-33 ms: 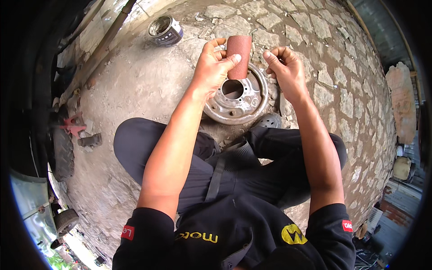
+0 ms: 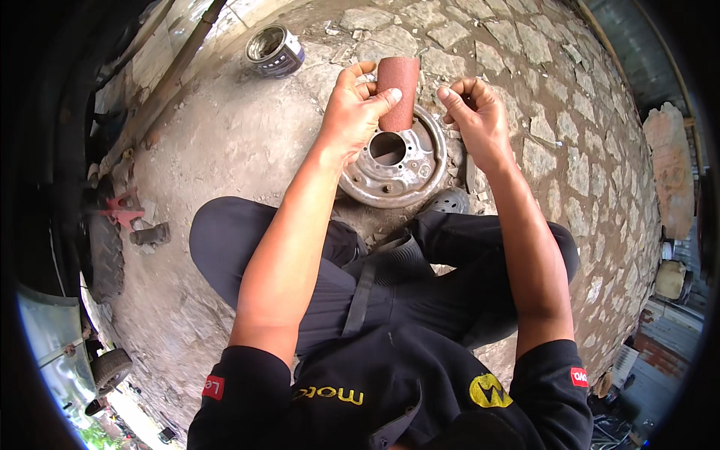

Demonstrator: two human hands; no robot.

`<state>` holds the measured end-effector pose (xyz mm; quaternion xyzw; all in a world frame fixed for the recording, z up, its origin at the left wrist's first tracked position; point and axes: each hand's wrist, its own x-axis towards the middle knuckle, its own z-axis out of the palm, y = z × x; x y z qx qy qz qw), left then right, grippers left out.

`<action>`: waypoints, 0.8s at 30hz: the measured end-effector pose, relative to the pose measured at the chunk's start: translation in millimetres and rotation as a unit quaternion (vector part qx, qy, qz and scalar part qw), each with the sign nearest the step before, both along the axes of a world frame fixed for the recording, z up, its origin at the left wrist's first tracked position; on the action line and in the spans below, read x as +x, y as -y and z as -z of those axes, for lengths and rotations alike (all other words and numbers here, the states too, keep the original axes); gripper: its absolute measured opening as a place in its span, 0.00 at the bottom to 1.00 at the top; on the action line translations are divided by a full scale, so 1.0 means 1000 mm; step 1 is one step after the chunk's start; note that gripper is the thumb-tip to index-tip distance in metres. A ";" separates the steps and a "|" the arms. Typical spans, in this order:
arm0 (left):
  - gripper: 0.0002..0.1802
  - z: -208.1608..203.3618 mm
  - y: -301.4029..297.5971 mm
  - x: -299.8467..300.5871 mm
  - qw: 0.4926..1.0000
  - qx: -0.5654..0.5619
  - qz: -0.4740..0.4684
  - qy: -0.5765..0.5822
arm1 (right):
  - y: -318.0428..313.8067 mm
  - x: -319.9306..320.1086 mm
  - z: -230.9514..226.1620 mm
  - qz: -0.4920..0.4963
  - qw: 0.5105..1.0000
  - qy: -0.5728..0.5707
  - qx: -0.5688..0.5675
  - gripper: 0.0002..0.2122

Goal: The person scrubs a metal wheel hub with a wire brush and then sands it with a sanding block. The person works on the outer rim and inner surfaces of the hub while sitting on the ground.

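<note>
My left hand (image 2: 351,112) grips a curved piece of reddish-brown sandpaper (image 2: 398,75), its thumb pressed on the near face and the other fingers behind. To the right of it, a short gap away, my right hand (image 2: 481,118) is raised with its fingers curled and thumb against them. Whether anything tiny sits in that pinch I cannot make out. Below both hands a round metal plate (image 2: 424,171) with a large centre hole and a raised rim lies on the ground. The sandpaper and left hand cover part of its far side.
A paint can (image 2: 276,54) without a lid stands at the far left. A dark flat strip (image 2: 470,174) lies just right of the plate, by my shoe (image 2: 448,201). Left of my knee are a red metal stand (image 2: 124,210) and a tyre (image 2: 106,259). Paving stones (image 2: 536,45) cover the right side.
The sandpaper in my left hand has shifted very slightly upward. Otherwise nothing visibly differs.
</note>
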<state>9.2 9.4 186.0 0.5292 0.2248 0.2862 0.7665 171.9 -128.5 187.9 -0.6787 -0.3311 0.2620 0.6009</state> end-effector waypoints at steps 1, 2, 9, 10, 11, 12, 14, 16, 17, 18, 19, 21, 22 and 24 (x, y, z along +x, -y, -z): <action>0.35 -0.004 -0.002 0.004 1.000 0.005 0.001 0.000 | -0.001 0.002 0.002 -0.001 0.999 0.045 0.015 0.11; 0.35 -0.008 -0.003 0.007 1.000 0.011 0.002 -0.001 | -0.002 0.004 0.005 0.009 0.993 0.111 0.034 0.12; 0.35 -0.013 0.001 0.012 0.996 -0.025 0.064 0.049 | -0.003 -0.014 -0.012 -0.052 0.995 -0.023 0.084 0.17; 0.35 -0.008 0.000 0.013 0.997 -0.018 0.060 0.043 | -0.003 -0.012 -0.011 -0.066 0.994 -0.043 0.072 0.16; 0.35 -0.004 -0.002 0.013 0.998 -0.010 0.056 0.037 | -0.003 -0.010 -0.009 -0.079 0.993 -0.064 0.060 0.15; 0.34 -0.001 -0.001 0.013 0.998 -0.005 0.039 0.044 | -0.004 -0.010 -0.006 -0.092 0.991 -0.085 0.047 0.14; 0.32 0.000 0.003 0.015 0.998 0.005 0.004 0.059 | -0.003 -0.007 -0.003 -0.099 0.991 -0.067 0.057 0.13; 0.28 0.005 -0.001 0.016 0.997 0.068 0.007 0.034 | -0.003 -0.007 -0.003 -0.107 0.991 -0.055 0.058 0.11; 0.26 0.006 -0.003 0.016 0.995 0.100 0.008 0.022 | -0.003 -0.008 -0.005 -0.112 0.991 -0.053 0.056 0.11; 0.24 0.007 -0.003 0.015 0.995 0.097 0.024 0.024 | -0.003 -0.008 -0.006 -0.117 0.990 -0.050 0.053 0.10; 0.22 0.006 -0.003 0.015 0.994 0.094 0.042 0.028 | -0.003 -0.007 -0.004 -0.119 0.990 -0.047 0.055 0.11; 0.19 0.003 0.000 0.015 0.993 0.082 0.076 0.037 | -0.004 -0.004 0.002 -0.122 0.990 -0.042 0.059 0.12; 0.19 0.002 0.002 0.014 0.992 0.073 0.092 0.042 | -0.005 -0.004 0.005 -0.108 0.992 -0.026 0.055 0.13; 0.18 0.004 0.003 0.015 0.992 0.064 0.104 0.038 | -0.007 -0.005 0.008 -0.080 0.996 0.006 0.046 0.14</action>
